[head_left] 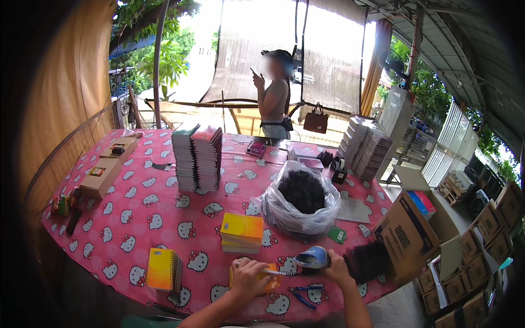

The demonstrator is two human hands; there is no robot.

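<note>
My left hand (249,279) grips an orange-and-yellow notebook (272,283) at the table's near edge, covering much of it. A thin spiral strip runs from that notebook toward a rounded blue-and-white device (312,257). Its far end is hidden. My right hand (340,269) is closed around the device's right side. Blue-handled pliers (302,296) lie just below, between my hands. Beyond my left hand sits a short stack of yellow notebooks (241,232). Farther left stands another stack of spiral-bound yellow notebooks (162,269).
A plastic bag of black coils (301,192) stands beyond my right hand. More black coils (367,261) lie beside a cardboard box (407,235). Tall notebook stacks (198,158) rise at the back. A person (274,98) stands across the pink table (131,232), holding a phone.
</note>
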